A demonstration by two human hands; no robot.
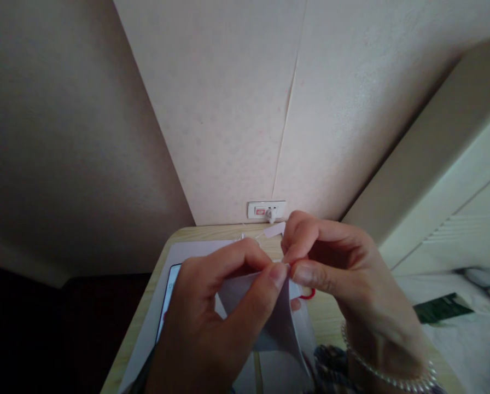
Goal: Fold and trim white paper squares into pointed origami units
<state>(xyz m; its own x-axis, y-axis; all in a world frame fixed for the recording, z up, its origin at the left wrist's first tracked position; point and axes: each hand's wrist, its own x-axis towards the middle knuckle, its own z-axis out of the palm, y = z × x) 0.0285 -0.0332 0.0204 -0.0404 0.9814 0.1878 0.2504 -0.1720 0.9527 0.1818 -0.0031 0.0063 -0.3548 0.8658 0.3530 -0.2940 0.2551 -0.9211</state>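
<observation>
A piece of white paper [275, 328], bent into a curved fold, is held above the small table. My left hand [224, 306] grips its upper edge between thumb and fingers. Close against it, my right hand [339, 262] pinches the paper's top corner with thumb and forefinger; the fingertips of both hands almost meet. Just below the right thumb, a red loop [309, 295] shows, mostly hidden by the hand and paper. Partly behind my left hand, a device with a lit screen [169, 298] lies on a white sheet [146, 334].
The light wooden table [122, 361] stands against the wall. A wall socket [266, 210] with a white plug [271, 215] sits just above its back edge. To the right are a dark green packet [444, 308] and glasses [480, 278] on white fabric [470, 350].
</observation>
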